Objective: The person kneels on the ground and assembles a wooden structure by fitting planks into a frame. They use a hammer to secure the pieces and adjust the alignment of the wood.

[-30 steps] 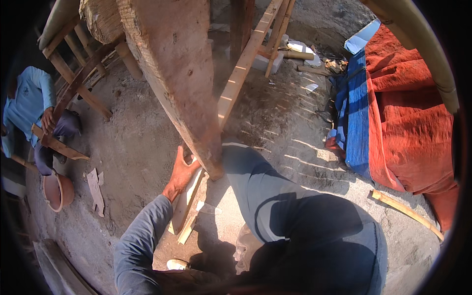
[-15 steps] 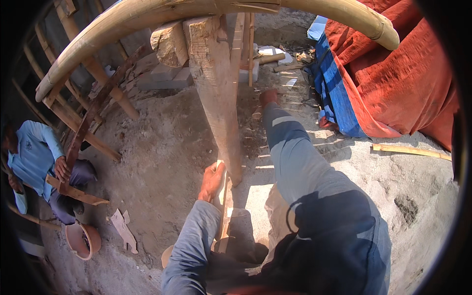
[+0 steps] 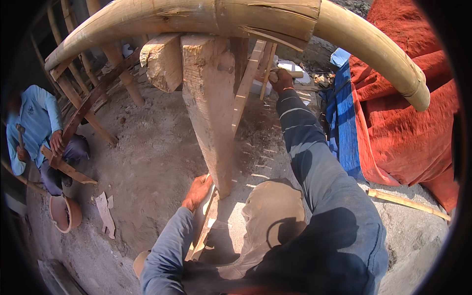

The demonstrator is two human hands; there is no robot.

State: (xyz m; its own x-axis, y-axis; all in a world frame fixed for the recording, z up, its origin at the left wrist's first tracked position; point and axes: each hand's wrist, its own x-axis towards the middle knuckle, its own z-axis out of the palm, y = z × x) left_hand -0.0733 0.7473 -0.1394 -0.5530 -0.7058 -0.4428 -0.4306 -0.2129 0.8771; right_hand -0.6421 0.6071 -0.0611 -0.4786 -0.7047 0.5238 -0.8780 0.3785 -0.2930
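Note:
My left hand (image 3: 197, 191) is closed on a thin wooden strip (image 3: 202, 216), close to the lower end of a thick wooden post (image 3: 206, 103). The strip runs back toward my body. My right arm is stretched far forward, past the post. At its end my right hand (image 3: 282, 81) is closed in a fist beside the slim wooden slats (image 3: 247, 88); what it holds, if anything, I cannot make out. Over the post's top crosses a thick bamboo pole (image 3: 191, 15), split on its underside. A rough-cut timber end (image 3: 161, 63) sits beside the post.
On the left a person in a light blue shirt (image 3: 37, 110) sits holding a hammer (image 3: 20, 132) and a wooden piece (image 3: 66, 167). A clay-coloured bucket (image 3: 65, 214) stands nearby. Red sheeting (image 3: 408, 123) and blue sheeting (image 3: 341, 123) cover the right side. A bamboo strip (image 3: 408, 202) lies there.
My right hand has moved forward and up in the view. My left hand keeps its hold on the strip. The view has shifted, and the other person's hammer now shows.

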